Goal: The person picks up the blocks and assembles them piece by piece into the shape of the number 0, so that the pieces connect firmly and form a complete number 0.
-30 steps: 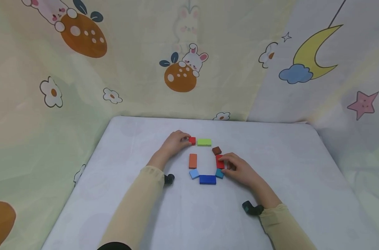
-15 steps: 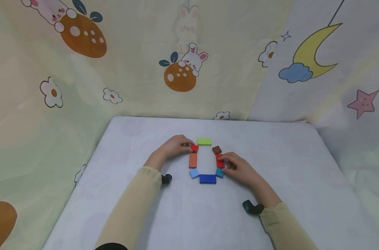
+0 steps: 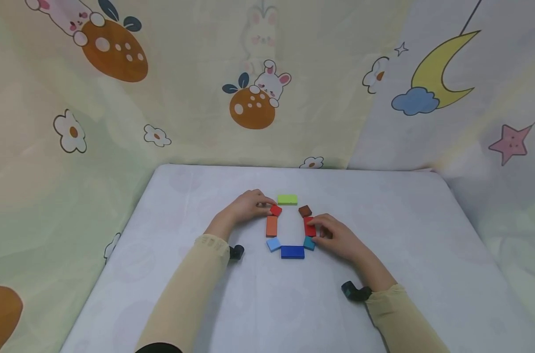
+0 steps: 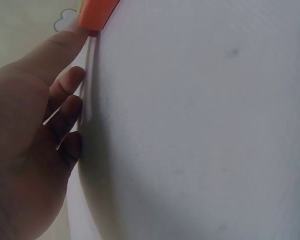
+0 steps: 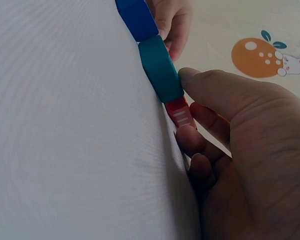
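Near the far side of a loop of coloured blocks, my left hand (image 3: 247, 205) pinches a small red block (image 3: 276, 210). That block sits at the far end of an orange block (image 3: 271, 226), with a lime green block (image 3: 287, 199) just beyond. On the loop's right side, my right hand (image 3: 338, 235) touches a longer red block (image 3: 310, 226) with a finger. Its thumb lies against a teal block (image 5: 160, 67) in the right wrist view. A brown block (image 3: 305, 211) lies beyond the longer red one. The left wrist view shows the orange block (image 4: 97, 12) by the thumb.
A dark blue block (image 3: 292, 252) forms the loop's near side, with a light blue block (image 3: 273, 244) at its left corner. All lie on a white-covered table (image 3: 267, 304). Behind it hangs a printed cloth (image 3: 183, 73).
My left hand has brought the small red block nearer, from the lime green block's left side to the orange block's far end, and turned it. My right hand stays in place.
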A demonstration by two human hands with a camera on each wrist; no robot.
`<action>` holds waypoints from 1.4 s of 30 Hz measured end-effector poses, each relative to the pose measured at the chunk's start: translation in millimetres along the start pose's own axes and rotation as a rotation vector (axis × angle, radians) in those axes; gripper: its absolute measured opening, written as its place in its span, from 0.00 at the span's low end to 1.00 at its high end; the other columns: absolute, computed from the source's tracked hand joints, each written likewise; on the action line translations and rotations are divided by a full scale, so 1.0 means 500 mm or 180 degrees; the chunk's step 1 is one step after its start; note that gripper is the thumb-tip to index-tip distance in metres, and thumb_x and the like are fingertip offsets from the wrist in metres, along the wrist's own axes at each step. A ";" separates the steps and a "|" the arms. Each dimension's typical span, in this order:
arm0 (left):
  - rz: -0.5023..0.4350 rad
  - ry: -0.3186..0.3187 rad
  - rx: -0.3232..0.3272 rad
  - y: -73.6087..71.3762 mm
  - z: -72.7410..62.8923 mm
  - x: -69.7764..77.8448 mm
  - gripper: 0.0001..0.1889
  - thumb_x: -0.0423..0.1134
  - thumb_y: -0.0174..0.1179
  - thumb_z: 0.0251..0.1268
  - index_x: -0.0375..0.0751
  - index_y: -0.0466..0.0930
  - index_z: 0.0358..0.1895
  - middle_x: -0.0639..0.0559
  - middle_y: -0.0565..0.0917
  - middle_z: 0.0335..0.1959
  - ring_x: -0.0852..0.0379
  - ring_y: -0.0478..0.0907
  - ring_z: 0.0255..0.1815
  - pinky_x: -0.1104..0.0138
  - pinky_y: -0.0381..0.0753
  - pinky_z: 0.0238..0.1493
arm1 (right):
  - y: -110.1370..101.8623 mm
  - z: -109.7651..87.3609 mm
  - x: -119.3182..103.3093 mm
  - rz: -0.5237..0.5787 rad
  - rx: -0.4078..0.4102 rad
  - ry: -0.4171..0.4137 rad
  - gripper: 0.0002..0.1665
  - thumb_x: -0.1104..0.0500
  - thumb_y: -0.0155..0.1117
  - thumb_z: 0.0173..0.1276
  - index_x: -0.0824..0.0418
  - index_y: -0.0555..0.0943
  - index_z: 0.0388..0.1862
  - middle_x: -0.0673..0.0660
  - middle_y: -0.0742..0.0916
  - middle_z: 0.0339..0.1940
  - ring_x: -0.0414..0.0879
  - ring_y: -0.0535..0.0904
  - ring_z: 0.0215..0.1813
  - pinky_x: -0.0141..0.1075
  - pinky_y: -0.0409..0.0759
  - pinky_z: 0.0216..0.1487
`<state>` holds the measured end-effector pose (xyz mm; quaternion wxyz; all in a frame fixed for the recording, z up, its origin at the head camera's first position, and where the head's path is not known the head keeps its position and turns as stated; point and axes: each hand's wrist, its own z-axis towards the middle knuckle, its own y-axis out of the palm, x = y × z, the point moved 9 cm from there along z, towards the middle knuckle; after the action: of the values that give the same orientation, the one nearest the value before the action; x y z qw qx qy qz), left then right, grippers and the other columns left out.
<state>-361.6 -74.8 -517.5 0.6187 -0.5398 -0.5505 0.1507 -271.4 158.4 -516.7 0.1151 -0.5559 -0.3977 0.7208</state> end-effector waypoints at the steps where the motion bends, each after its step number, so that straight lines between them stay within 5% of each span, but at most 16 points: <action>1: 0.0003 0.0008 0.0002 0.000 0.000 0.001 0.19 0.56 0.63 0.65 0.70 0.80 0.59 0.60 0.77 0.51 0.59 0.70 0.54 0.61 0.73 0.59 | 0.000 0.000 -0.001 0.0005 0.0001 0.0005 0.26 0.55 0.71 0.64 0.42 0.77 0.60 0.45 0.80 0.54 0.42 0.74 0.42 0.30 0.76 0.40; 11: 0.0010 0.0009 -0.0009 -0.002 0.000 0.001 0.19 0.55 0.63 0.66 0.71 0.79 0.60 0.60 0.77 0.52 0.58 0.71 0.55 0.61 0.73 0.60 | 0.000 0.002 0.000 -0.0015 0.0039 -0.0041 0.26 0.56 0.71 0.64 0.44 0.78 0.61 0.44 0.80 0.53 0.42 0.74 0.42 0.29 0.77 0.40; 22: -0.0475 -0.0136 0.0068 -0.008 -0.012 -0.007 0.19 0.55 0.57 0.71 0.70 0.77 0.63 0.60 0.78 0.54 0.58 0.72 0.56 0.58 0.73 0.64 | 0.000 -0.001 0.003 -0.0015 0.0039 -0.0062 0.26 0.57 0.71 0.64 0.44 0.78 0.61 0.44 0.80 0.54 0.41 0.74 0.41 0.29 0.77 0.40; 32: -0.0733 -0.0239 0.0084 0.028 -0.072 0.008 0.25 0.61 0.56 0.69 0.70 0.70 0.68 0.57 0.71 0.71 0.51 0.63 0.75 0.49 0.65 0.73 | 0.003 -0.005 0.001 0.0043 0.0009 -0.0055 0.26 0.56 0.71 0.64 0.44 0.78 0.60 0.45 0.80 0.54 0.42 0.74 0.41 0.30 0.76 0.40; 37: -0.0741 -0.0177 0.0257 0.054 -0.103 0.018 0.26 0.60 0.57 0.69 0.70 0.69 0.69 0.56 0.70 0.71 0.50 0.61 0.76 0.47 0.63 0.74 | 0.001 -0.004 0.005 0.0004 0.0010 -0.0023 0.25 0.56 0.71 0.64 0.44 0.78 0.60 0.45 0.80 0.54 0.42 0.74 0.41 0.30 0.76 0.39; 42: -0.0313 0.0119 0.0606 0.067 -0.118 0.034 0.29 0.59 0.56 0.70 0.65 0.66 0.72 0.54 0.71 0.70 0.48 0.59 0.77 0.49 0.59 0.76 | -0.004 -0.001 0.006 -0.0020 0.0020 -0.0006 0.26 0.56 0.71 0.64 0.42 0.77 0.60 0.42 0.79 0.53 0.42 0.74 0.41 0.30 0.77 0.40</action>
<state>-292.2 -78.6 -525.5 0.6840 -0.4537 -0.5478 0.1618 -272.9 161.9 -517.5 0.1188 -0.5536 -0.3973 0.7222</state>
